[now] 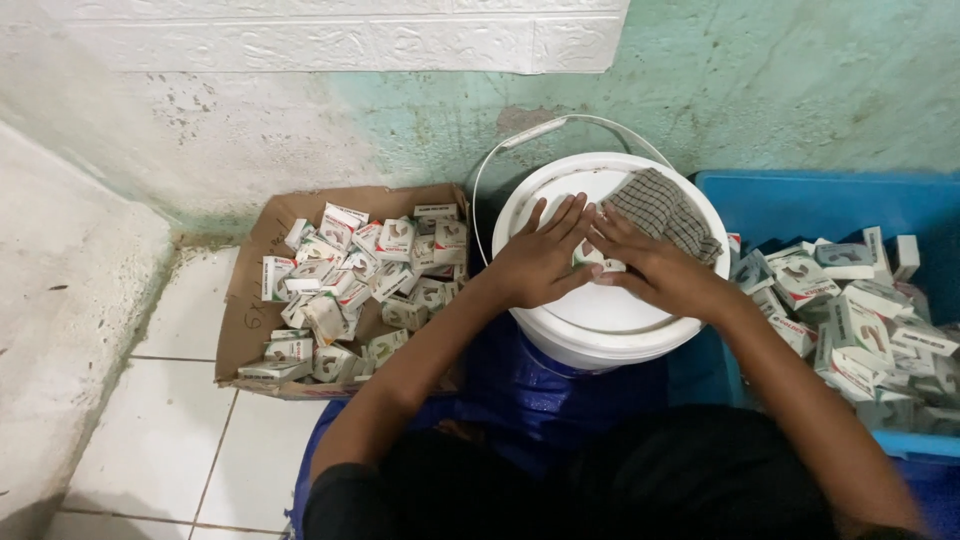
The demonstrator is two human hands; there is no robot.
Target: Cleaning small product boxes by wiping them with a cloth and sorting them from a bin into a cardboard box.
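Basically one view only, head camera, looking straight down. Left hand [541,260] flat on the lid of a white bucket [610,330], fingers spread narrow and pointing up-right, palm down. Right hand [655,268] just beside it, also on the lid, fingertips meeting the left hand's over a small white box [588,257] (mostly hidden under the fingers, only a sliver showing). Both hands pressing or pinching that box together; exact grip not clear, cannot tell which hand bears it. Checked grey-brown cloth [665,212] lying on the lid's upper right, touching the back of the right hand's fingers. Wire handle [510,142] of the bucket tipped back toward the wall. Bucket sitting between two containers. Left of it: a shallow cardboard tray [252,300] on the tiled floor, holding a loose heap of small white boxes with green and red print [350,280], jumbled at all angles. Right of it: a blue plastic crate [800,200] with another heap of similar boxes [860,320], some larger, also jumbled. Blue fabric under the bucket, dark clothing at the bottom edge. Stained green-white wall [780,80] behind everything.
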